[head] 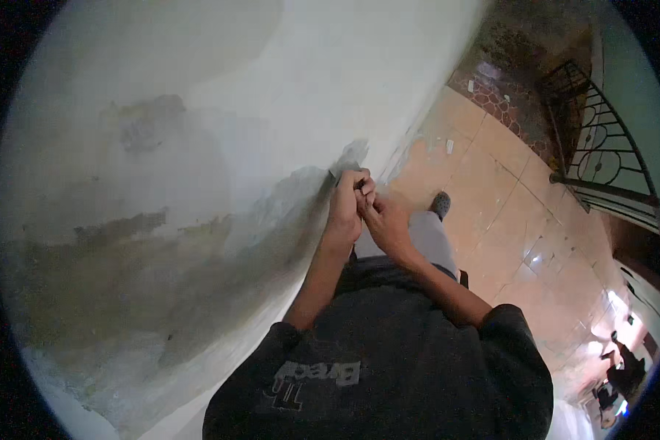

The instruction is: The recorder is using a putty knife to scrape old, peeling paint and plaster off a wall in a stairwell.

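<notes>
A wall (264, 126) with a patchy white and grey-brown surface rises on my left. Close against it, my left hand (347, 203) is curled around a flat scraper-like tool (336, 171), of which only a bit of the blade shows. A darker grey patch (355, 152) marks the wall just beyond the blade. My right hand (388, 223) meets the left one, its fingertips touching the left fingers; whether it also grips the tool's handle is hidden.
Below lies a tiled floor (489, 220) with scattered debris and a small white piece (450, 146). My shoe (441, 204) stands on the tiles near the wall's base. A metal railing gate (605, 148) is at right, beside red patterned paving (495, 104). Dark items (627, 368) lie at lower right.
</notes>
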Tool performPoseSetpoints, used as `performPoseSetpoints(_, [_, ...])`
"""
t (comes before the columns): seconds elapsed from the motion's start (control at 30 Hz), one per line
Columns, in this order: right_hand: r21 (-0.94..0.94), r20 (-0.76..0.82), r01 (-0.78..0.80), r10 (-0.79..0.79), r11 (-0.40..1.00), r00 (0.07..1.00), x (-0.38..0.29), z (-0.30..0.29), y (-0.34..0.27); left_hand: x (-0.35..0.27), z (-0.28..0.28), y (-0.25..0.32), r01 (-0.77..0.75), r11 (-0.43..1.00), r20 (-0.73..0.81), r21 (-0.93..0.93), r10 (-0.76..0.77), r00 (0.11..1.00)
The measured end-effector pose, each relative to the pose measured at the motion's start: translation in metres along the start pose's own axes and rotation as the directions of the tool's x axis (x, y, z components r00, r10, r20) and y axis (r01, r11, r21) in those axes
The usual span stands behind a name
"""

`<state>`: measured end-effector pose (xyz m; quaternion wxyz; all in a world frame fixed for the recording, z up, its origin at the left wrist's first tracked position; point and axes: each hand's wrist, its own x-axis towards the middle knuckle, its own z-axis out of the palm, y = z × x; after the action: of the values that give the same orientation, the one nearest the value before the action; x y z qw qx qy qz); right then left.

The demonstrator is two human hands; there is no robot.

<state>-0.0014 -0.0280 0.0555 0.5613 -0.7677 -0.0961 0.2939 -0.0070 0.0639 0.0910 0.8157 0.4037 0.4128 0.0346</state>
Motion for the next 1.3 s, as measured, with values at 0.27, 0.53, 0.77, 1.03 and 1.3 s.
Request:
performPoseSetpoints(0.27, [0.103, 0.008, -0.022, 0.021, 0.994, 1.0, -0.005, 0.006, 0.009, 0.007, -0.012, -0.011, 0.023, 0.999, 0.044, -0.049, -0.021, 0.999])
performPoseSetpoints(0.53, [0.022, 0.087, -0.038, 0.036, 0.999, 0.996, -0.003, 0.005, 0.009, 0.0, -0.012, -0.012, 0.004, 1.0, -0.004, -0.02, -0.004, 1.0])
performPoseSetpoints(0.77, [0.044, 0.07, 0.042, -0.045, 0.998, 0.997, 0.004, -0.004, -0.01, -0.002, -0.003, 0.001, -0.155, 0.987, 0.082, 0.042, 0.152, 0.985])
performPoseSetpoints(1.03, [-0.031, -0.004, 0.06, -0.06, 0.998, 0.998, -0.001, -0.002, -0.006, -0.001, -0.007, -0.006, -0.076, 0.997, 0.072, 0.008, 0.075, 0.995])
performPoseSetpoints(1.3, [-0.002, -0.038, 0.096, -0.096, 0.995, 0.995, -0.012, 0.006, 0.008, -0.002, -0.013, -0.021, -0.039, 0.994, -0.025, -0.107, 0.037, 0.999])
